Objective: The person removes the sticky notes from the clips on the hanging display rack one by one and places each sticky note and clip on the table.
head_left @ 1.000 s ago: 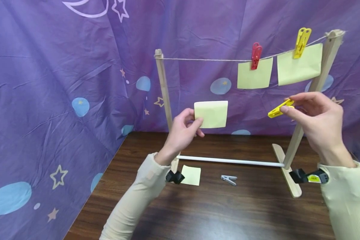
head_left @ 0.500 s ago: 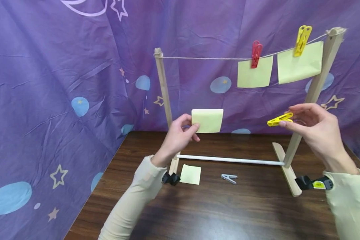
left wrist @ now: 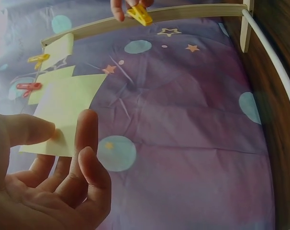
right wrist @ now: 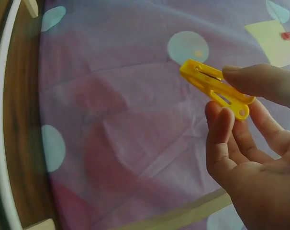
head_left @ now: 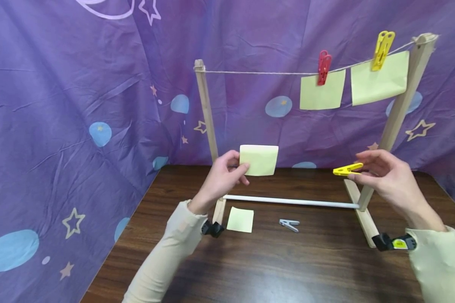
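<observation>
My left hand pinches a pale yellow sticky note by its left edge, thumb in front and fingers behind, below the string. On the right, my right hand holds a yellow clothespin between thumb and fingers, its nose pointing left. The right wrist view shows that clothespin with its jaws together. Above hang two more notes on the string: one note under a red clothespin, the other note under a yellow clothespin.
Another sticky note lies on the dark wooden table, with a grey clothespin to its right. The string runs between a left wooden post and a right wooden post. A white rod joins them low down.
Both hands have moved down, with the sticky note in the left and the yellow clothespin in the right. The note has also shifted slightly left. The hanging notes stay put.
</observation>
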A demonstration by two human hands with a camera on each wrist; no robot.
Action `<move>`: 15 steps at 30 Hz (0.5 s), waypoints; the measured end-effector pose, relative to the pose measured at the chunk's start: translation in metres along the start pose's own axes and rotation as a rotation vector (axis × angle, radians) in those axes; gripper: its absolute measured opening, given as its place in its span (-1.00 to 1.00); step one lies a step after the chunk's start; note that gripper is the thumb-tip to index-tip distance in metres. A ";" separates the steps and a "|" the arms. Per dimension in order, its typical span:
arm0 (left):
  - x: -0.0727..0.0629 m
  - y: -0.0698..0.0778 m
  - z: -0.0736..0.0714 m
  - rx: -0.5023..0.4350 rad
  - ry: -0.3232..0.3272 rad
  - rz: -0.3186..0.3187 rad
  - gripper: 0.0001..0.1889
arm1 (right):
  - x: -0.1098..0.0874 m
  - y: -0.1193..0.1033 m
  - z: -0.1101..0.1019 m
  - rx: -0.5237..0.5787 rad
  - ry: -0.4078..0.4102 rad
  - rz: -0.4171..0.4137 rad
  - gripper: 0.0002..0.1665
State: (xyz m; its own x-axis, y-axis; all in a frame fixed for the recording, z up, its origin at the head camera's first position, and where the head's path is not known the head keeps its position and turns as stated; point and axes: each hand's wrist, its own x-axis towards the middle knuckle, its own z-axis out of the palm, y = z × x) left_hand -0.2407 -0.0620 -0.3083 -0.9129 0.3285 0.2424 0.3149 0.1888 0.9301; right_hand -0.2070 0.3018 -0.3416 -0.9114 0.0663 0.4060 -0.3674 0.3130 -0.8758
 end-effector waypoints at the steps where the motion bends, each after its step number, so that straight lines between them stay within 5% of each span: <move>1: -0.001 -0.002 0.000 0.004 -0.003 -0.004 -0.86 | -0.001 0.003 0.000 0.020 -0.013 0.002 -0.48; 8: -0.005 -0.016 0.000 0.022 -0.010 -0.025 -0.86 | -0.011 0.020 0.003 -0.088 -0.039 0.034 -0.48; 15: -0.010 -0.027 0.002 -0.002 -0.009 -0.072 -0.85 | -0.019 0.038 0.008 -0.052 -0.069 0.038 -0.44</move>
State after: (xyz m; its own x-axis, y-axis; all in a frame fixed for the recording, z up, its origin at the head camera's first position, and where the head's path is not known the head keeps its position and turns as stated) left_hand -0.2398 -0.0682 -0.3366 -0.9309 0.3221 0.1721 0.2477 0.2107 0.9457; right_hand -0.2048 0.3054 -0.3851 -0.9359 0.0139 0.3520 -0.3237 0.3605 -0.8748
